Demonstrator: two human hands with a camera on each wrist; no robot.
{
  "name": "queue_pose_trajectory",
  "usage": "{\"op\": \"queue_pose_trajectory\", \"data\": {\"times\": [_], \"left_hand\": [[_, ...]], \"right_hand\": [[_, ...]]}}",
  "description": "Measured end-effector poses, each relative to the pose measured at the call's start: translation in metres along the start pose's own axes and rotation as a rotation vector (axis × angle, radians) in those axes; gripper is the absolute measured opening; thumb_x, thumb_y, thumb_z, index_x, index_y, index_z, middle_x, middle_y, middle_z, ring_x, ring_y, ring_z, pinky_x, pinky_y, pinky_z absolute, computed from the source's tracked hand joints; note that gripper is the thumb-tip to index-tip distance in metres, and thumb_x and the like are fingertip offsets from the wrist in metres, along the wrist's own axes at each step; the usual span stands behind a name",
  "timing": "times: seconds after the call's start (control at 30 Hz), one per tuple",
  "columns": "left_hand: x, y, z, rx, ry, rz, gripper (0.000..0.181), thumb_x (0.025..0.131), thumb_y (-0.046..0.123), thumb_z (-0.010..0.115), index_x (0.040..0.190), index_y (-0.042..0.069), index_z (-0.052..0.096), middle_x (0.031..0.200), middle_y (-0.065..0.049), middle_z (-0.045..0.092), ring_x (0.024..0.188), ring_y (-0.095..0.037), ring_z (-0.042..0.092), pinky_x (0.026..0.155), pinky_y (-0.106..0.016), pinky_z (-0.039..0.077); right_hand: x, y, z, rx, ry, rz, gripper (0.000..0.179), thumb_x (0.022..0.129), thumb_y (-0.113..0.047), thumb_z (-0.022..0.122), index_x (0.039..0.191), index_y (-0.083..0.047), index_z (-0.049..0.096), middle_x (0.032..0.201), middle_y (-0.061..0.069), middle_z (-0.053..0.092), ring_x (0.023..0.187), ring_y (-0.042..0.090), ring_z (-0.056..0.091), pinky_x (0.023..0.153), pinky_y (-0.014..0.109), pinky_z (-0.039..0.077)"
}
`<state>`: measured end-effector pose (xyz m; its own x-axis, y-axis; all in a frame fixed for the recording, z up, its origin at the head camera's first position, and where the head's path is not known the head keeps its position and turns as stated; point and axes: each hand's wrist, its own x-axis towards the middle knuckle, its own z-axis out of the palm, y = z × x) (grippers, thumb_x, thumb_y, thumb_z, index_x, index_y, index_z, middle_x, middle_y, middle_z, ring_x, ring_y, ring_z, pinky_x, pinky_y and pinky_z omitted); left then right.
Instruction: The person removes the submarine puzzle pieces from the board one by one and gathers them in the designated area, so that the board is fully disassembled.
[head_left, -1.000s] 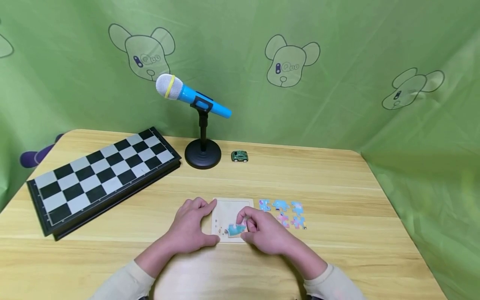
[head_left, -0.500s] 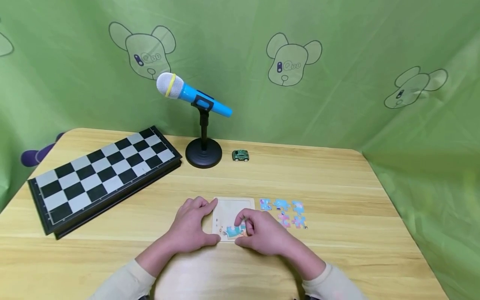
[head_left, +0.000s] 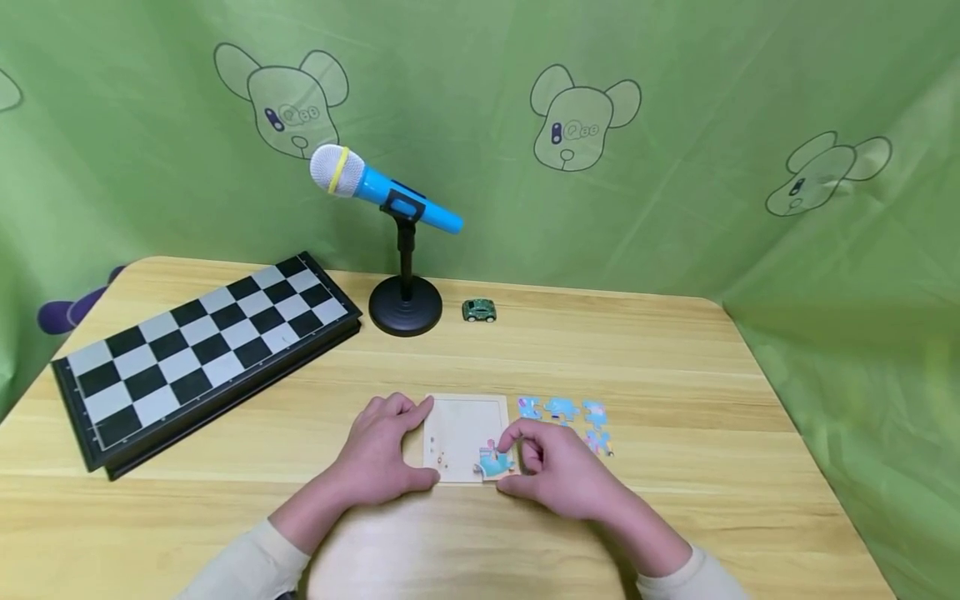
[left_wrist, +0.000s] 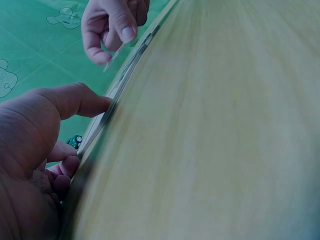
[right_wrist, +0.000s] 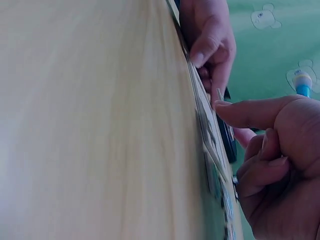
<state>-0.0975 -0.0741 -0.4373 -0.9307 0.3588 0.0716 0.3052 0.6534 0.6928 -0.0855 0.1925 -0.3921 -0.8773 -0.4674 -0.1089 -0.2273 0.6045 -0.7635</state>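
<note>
A pale square puzzle tray lies flat on the table, with small printed marks near its lower left. My left hand holds its left side, thumb at the near corner and index finger at the far corner. Over the tray's lower right corner, my right hand pinches a blue-and-pink jigsaw piece between thumb and index finger. In the right wrist view that piece stands edge-on above the tray. Right of the tray lie several loose jigsaw pieces, some partly hidden behind the right hand.
A folded black-and-white chessboard lies at the left. Farther back stand a blue toy microphone on a black stand and a small green toy car. Green curtain hangs around the wooden table.
My right hand has moved right with the pinched jigsaw piece, from the tray's lower middle to its lower right corner. The left hand stays on the tray's left side.
</note>
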Motion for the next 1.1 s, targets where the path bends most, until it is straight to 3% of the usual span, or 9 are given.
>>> {"op": "queue_pose_trajectory", "data": {"times": [0.13, 0.3, 0.4, 0.47, 0.53, 0.63, 0.77, 0.9, 1.1], "left_hand": [[0.000, 0.000, 0.000, -0.004, -0.002, 0.000, 0.093, 0.065, 0.032, 0.090, 0.144, 0.002, 0.052, 0.107, 0.005, 0.047, 0.096, -0.019, 0.040, 0.087, -0.039, 0.034], [0.000, 0.000, 0.000, -0.001, -0.007, -0.008, 0.094, 0.065, 0.033, 0.090, 0.145, 0.003, 0.052, 0.108, 0.006, 0.047, 0.097, -0.018, 0.040, 0.088, -0.038, 0.033], [0.000, 0.000, 0.000, -0.002, -0.005, -0.009, 0.093, 0.065, 0.032, 0.090, 0.145, 0.003, 0.052, 0.107, 0.006, 0.047, 0.096, -0.018, 0.040, 0.088, -0.039, 0.033], [0.000, 0.000, 0.000, -0.004, -0.003, -0.007, 0.093, 0.065, 0.032, 0.090, 0.145, 0.003, 0.052, 0.107, 0.005, 0.047, 0.096, -0.018, 0.040, 0.087, -0.039, 0.034], [0.000, 0.000, 0.000, -0.003, -0.005, -0.007, 0.092, 0.065, 0.032, 0.089, 0.145, 0.003, 0.052, 0.107, 0.005, 0.047, 0.095, -0.018, 0.040, 0.087, -0.039, 0.034], [0.000, 0.001, 0.000, -0.004, -0.008, -0.009, 0.092, 0.066, 0.032, 0.089, 0.145, 0.003, 0.052, 0.107, 0.005, 0.047, 0.095, -0.018, 0.040, 0.086, -0.039, 0.034], [0.000, 0.001, -0.001, -0.005, -0.011, -0.012, 0.092, 0.066, 0.032, 0.089, 0.145, 0.003, 0.052, 0.107, 0.005, 0.047, 0.095, -0.018, 0.040, 0.086, -0.039, 0.034], [0.000, 0.001, -0.001, -0.002, -0.012, -0.011, 0.092, 0.066, 0.032, 0.089, 0.145, 0.003, 0.052, 0.107, 0.005, 0.048, 0.096, -0.018, 0.040, 0.087, -0.039, 0.034], [-0.001, 0.001, -0.001, -0.008, -0.005, -0.007, 0.092, 0.065, 0.032, 0.089, 0.145, 0.003, 0.052, 0.107, 0.005, 0.048, 0.096, -0.018, 0.040, 0.086, -0.039, 0.034]], "right_hand": [[-0.013, 0.009, -0.011, 0.015, 0.035, 0.025, 0.032, 0.077, -0.012, 0.086, 0.102, -0.013, 0.066, 0.058, -0.010, 0.035, 0.053, 0.004, 0.033, 0.085, 0.034, 0.048], [-0.028, 0.021, -0.024, 0.006, 0.077, 0.055, 0.033, 0.076, -0.012, 0.087, 0.102, -0.012, 0.067, 0.060, -0.010, 0.035, 0.054, 0.004, 0.034, 0.080, 0.033, 0.047], [-0.035, 0.027, -0.030, -0.006, 0.095, 0.078, 0.033, 0.076, -0.014, 0.087, 0.102, -0.012, 0.066, 0.060, -0.010, 0.035, 0.054, 0.004, 0.035, 0.085, 0.035, 0.047], [-0.039, 0.031, -0.032, -0.006, 0.106, 0.097, 0.033, 0.075, -0.015, 0.087, 0.100, -0.014, 0.066, 0.060, -0.010, 0.034, 0.063, 0.003, 0.050, 0.092, 0.037, 0.045], [-0.043, 0.035, -0.034, -0.007, 0.118, 0.107, 0.033, 0.075, -0.016, 0.088, 0.100, -0.014, 0.066, 0.060, -0.010, 0.032, 0.084, 0.006, 0.063, 0.098, 0.038, 0.043], [-0.046, 0.041, -0.036, -0.007, 0.126, 0.114, 0.034, 0.074, -0.016, 0.089, 0.099, -0.015, 0.066, 0.060, -0.010, 0.032, 0.091, 0.010, 0.064, 0.093, 0.034, 0.044], [-0.049, 0.048, -0.038, -0.005, 0.112, 0.108, 0.036, 0.074, -0.016, 0.088, 0.101, -0.013, 0.066, 0.062, -0.008, 0.037, 0.057, 0.007, 0.040, 0.077, 0.031, 0.043], [-0.051, 0.053, -0.039, 0.002, 0.093, 0.104, 0.036, 0.075, -0.016, 0.088, 0.102, -0.011, 0.065, 0.062, -0.008, 0.037, 0.054, 0.005, 0.035, 0.074, 0.031, 0.043], [-0.051, 0.058, -0.040, -0.003, 0.069, 0.115, 0.034, 0.076, -0.016, 0.087, 0.102, -0.010, 0.065, 0.061, -0.009, 0.036, 0.054, 0.004, 0.034, 0.081, 0.031, 0.045]]}}
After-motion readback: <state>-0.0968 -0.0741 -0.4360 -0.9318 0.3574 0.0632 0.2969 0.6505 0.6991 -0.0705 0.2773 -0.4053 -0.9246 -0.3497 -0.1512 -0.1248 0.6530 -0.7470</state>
